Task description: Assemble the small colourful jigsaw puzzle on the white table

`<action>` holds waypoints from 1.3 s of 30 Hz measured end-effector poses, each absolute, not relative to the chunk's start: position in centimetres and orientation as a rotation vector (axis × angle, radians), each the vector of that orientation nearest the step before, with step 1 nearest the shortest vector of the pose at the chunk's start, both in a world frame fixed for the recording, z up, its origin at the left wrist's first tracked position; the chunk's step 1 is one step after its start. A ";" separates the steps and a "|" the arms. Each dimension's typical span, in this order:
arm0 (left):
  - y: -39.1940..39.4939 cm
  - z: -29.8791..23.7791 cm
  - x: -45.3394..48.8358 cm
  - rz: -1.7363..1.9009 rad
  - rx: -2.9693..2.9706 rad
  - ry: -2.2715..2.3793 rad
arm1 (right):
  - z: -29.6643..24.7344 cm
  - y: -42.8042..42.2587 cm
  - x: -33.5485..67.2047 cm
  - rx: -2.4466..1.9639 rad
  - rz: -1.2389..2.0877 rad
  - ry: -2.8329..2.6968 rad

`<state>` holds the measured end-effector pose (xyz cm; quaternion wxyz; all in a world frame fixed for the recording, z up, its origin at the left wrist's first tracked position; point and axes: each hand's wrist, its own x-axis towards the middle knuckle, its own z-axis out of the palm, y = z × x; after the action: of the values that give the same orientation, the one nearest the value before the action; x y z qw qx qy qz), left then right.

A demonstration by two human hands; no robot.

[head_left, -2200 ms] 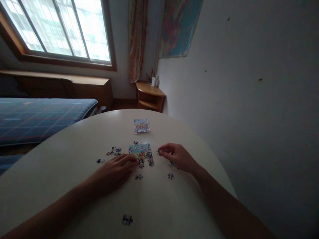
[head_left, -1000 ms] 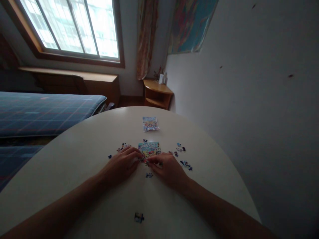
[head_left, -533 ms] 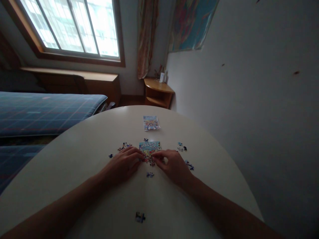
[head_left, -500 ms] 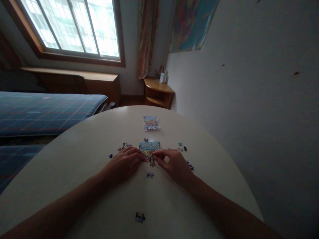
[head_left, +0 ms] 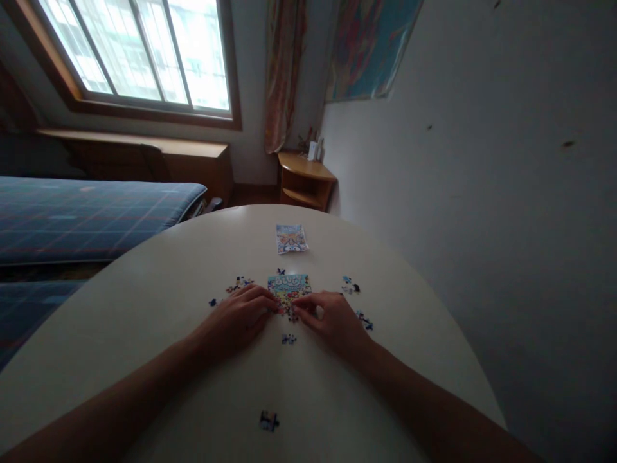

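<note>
Jigsaw puzzle (head_left: 290, 283) is laid on the white tabletop (head_left: 332, 405), its left edge touched by the left hand (head_left: 238, 313), fingers loosely spread. At its near edge the right hand (head_left: 332, 321) is bent pinch-like; what is gripped cannot be told. Wide room is left before the nearest loose piece (head_left: 268, 421).

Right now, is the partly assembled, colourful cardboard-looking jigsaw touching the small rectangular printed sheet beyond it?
Apart. The head view shows bare white tabletop between the colourful jigsaw and the printed sheet.
</note>
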<state>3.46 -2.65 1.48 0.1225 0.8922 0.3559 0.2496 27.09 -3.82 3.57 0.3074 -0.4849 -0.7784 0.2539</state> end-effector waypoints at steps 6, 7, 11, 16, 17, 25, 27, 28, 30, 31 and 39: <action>-2.9 1.9 3.5 0.736 2.604 1.043 | 4.3 -3.4 28.1 -1.274 0.610 -2.088; -2.8 2.0 3.6 0.740 2.605 1.036 | 4.5 -3.2 28.4 -1.286 0.597 -2.084; -2.7 1.7 3.6 0.744 2.617 1.024 | 4.8 -2.6 29.6 -1.369 0.635 -2.055; -2.6 1.5 3.4 0.746 2.630 1.011 | 4.1 -2.5 29.4 -1.355 0.707 -2.047; -2.6 1.5 3.4 0.744 2.628 1.014 | 3.9 -2.6 29.2 -1.352 0.708 -2.050; -2.7 1.7 3.4 0.703 2.619 1.045 | 3.8 -2.4 29.2 -1.356 0.609 -2.116; -2.7 1.8 3.5 0.698 2.623 1.037 | 4.0 -2.4 29.4 -1.363 0.602 -2.128; -2.7 1.8 3.5 0.698 2.624 1.034 | 4.0 -2.5 29.4 -1.366 0.599 -2.139; -2.7 1.8 3.4 0.705 2.623 1.032 | 4.0 -2.6 29.3 -1.365 0.594 -2.161; -2.7 1.7 3.4 0.711 2.622 1.035 | 4.0 -2.7 29.3 -1.362 0.594 -2.169; -2.7 1.6 3.4 0.759 2.621 1.010 | 3.8 -3.0 29.0 -1.387 0.509 -2.230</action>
<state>3.40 -2.68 1.57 0.1159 0.8948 0.3447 0.2590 28.98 -2.97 3.77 0.2313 -0.5046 -0.8110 0.1850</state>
